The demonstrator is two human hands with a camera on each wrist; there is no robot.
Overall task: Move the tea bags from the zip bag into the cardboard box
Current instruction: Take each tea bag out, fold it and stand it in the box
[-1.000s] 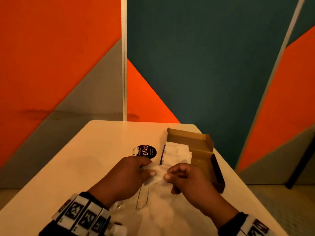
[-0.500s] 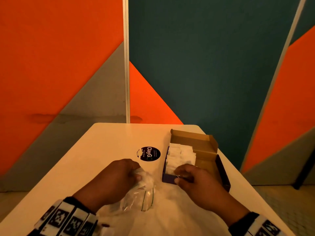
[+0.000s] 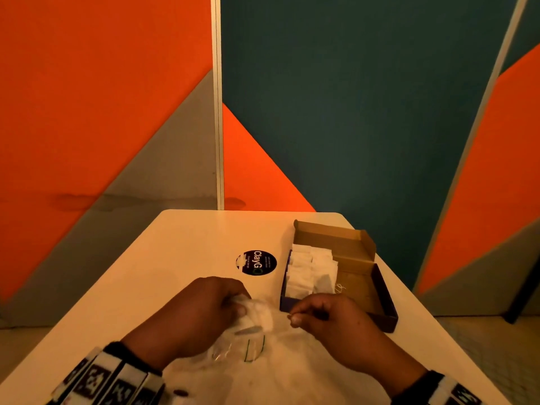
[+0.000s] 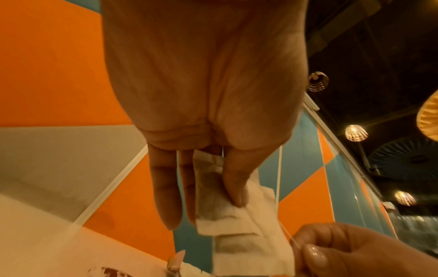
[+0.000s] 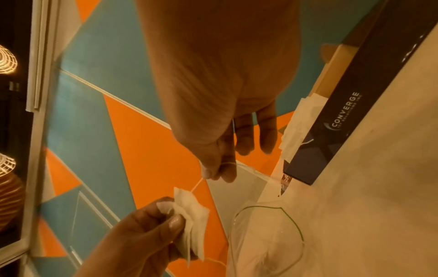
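Note:
My left hand point(image 3: 240, 306) pinches a small bunch of white tea bags point(image 3: 258, 315) just above the clear zip bag point(image 3: 233, 350), which lies crumpled on the table. In the left wrist view the thumb and fingers clamp the tea bags point(image 4: 213, 206). My right hand point(image 3: 294, 317) is beside them and pinches a thin tea bag string point(image 5: 196, 184) between thumb and forefinger. The open cardboard box point(image 3: 330, 233), dark outside, stands to the right with several tea bags point(image 3: 309, 273) stacked in its left half.
A black round sticker point(image 3: 257, 263) lies on the pale table point(image 3: 175, 258), left of the box. The box's right half shows bare cardboard. The table's far edge meets orange, grey and teal wall panels. Its right edge runs close to the box.
My right hand reached to the box with a tea bag, then came back beside the left hand and now pinches a string. The left hand has lifted tea bags clear of the zip bag.

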